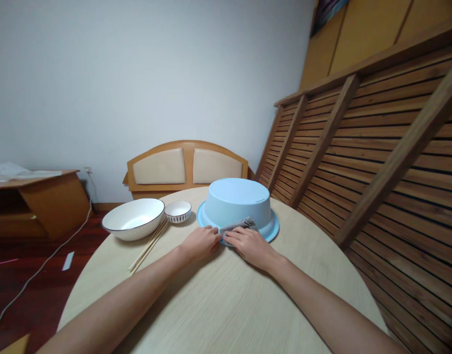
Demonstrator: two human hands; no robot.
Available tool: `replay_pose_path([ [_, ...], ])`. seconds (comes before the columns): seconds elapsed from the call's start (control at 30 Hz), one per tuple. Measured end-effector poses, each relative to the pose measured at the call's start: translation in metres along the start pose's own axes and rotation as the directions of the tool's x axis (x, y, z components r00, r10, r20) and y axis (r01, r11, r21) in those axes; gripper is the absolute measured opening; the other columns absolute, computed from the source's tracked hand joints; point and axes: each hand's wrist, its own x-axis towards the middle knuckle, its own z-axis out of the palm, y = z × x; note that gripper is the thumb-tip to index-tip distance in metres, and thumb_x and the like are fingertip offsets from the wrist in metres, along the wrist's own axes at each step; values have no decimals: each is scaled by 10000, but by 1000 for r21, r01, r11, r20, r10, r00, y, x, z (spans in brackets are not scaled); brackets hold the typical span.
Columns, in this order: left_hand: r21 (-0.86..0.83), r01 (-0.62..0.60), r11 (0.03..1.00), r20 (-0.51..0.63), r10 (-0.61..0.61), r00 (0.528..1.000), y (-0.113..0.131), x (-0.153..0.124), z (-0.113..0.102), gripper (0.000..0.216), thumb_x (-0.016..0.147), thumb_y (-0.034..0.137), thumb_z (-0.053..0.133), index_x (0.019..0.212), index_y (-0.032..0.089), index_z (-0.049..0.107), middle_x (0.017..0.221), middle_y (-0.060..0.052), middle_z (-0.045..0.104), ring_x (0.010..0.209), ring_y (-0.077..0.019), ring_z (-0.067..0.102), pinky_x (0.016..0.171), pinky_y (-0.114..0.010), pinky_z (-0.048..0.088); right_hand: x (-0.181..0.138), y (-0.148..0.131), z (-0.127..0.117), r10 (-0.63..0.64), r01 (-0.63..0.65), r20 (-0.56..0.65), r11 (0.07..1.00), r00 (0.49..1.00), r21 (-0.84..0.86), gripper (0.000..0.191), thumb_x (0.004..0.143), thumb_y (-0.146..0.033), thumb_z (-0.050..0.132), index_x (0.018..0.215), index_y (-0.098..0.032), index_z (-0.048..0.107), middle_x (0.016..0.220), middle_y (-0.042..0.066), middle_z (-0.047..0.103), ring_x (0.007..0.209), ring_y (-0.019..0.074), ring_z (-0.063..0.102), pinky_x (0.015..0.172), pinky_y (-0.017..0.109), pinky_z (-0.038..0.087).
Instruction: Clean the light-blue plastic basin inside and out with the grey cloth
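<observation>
A light blue plastic basin [237, 201] stands upside down on the round pale wooden table [218, 300]. A grey cloth [240, 225] lies against its near wall and rim. My right hand [250, 246] rests on the near end of the cloth, its fingers pinching it. My left hand [201, 242] lies beside it with the fingers curled on the basin's rim and the cloth's left end.
To the left of the basin sit a small patterned bowl [177, 211], a large white bowl [133, 219] and chopsticks [149, 245]. A chair back [187, 164] stands behind the table. A slatted wooden frame [376, 142] leans at the right, a low cabinet [45, 196] at the left.
</observation>
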Motion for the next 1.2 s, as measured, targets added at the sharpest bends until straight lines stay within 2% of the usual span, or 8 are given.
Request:
replay_pose_path([
  [0.2, -70, 41, 997, -77, -47, 996, -1, -8, 10, 150, 1036, 230, 543, 943, 201, 657, 967, -50, 637, 920, -201, 614, 743, -269, 497, -15, 21, -20, -73, 64, 64, 989, 995, 134, 363, 885, -21, 584, 1158, -201, 740, 1229, 78, 747, 1138, 220, 657, 961, 367, 536],
  [0.37, -118, 44, 992, -114, -58, 992, -2, -10, 8, 183, 1029, 198, 547, 880, 194, 654, 921, -34, 615, 886, -181, 595, 706, -248, 467, -33, 39, -36, 31, -39, 41, 979, 999, 202, 387, 793, 3, 592, 1069, -215, 756, 1147, 64, 759, 1058, 210, 687, 945, 346, 534],
  [0.7, -82, 11, 997, -120, -21, 993, 0, -11, 8, 141, 1031, 220, 554, 1002, 227, 691, 1010, -42, 651, 943, -188, 617, 721, -247, 496, -24, 28, -26, -14, 11, 10, 979, 1000, 204, 352, 901, -53, 573, 1178, -214, 720, 1207, 87, 727, 1116, 224, 656, 971, 378, 534],
  [0.83, -103, 3, 995, -129, -16, 991, -1, -11, 7, 172, 1033, 205, 531, 973, 217, 692, 981, -46, 647, 924, -188, 621, 723, -250, 504, -30, 43, -30, 90, -61, -147, 981, 985, 186, 349, 946, -79, 520, 1208, -219, 704, 1207, 90, 720, 1125, 235, 654, 994, 418, 543],
  [0.93, -129, -10, 992, -141, -9, 990, -3, -12, 6, 196, 1033, 198, 520, 968, 218, 703, 962, -48, 648, 909, -187, 626, 723, -251, 505, -32, 52, -32, 226, -191, -334, 972, 915, 133, 366, 989, -128, 474, 1276, -219, 683, 1278, 118, 687, 1181, 267, 637, 1053, 495, 520],
  [1.0, -149, -26, 988, -151, 3, 988, -5, -13, 6, 201, 1032, 197, 522, 972, 224, 712, 966, -47, 655, 912, -184, 632, 735, -251, 507, -32, 53, -33, 248, -228, -405, 969, 880, 99, 379, 1008, -148, 456, 1309, -227, 672, 1346, 127, 653, 1248, 282, 601, 1096, 527, 489],
  [1.07, -164, -41, 986, -160, 15, 987, -8, -14, 5, 197, 1026, 194, 534, 973, 229, 721, 969, -46, 663, 915, -181, 637, 752, -249, 509, -31, 51, -32, 207, -200, -395, 978, 895, 59, 382, 1015, -146, 455, 1319, -234, 670, 1421, 117, 616, 1319, 283, 549, 1120, 523, 470],
  [1.2, -158, -44, 986, -137, 22, 990, -9, -14, 3, 200, 1011, 170, 549, 975, 234, 735, 952, -45, 672, 907, -178, 648, 752, -241, 513, -26, 39, -23, 27, -32, -212, 999, 977, -19, 380, 1009, -110, 483, 1303, -242, 684, 1455, 81, 614, 1368, 272, 512, 1069, 491, 502],
])
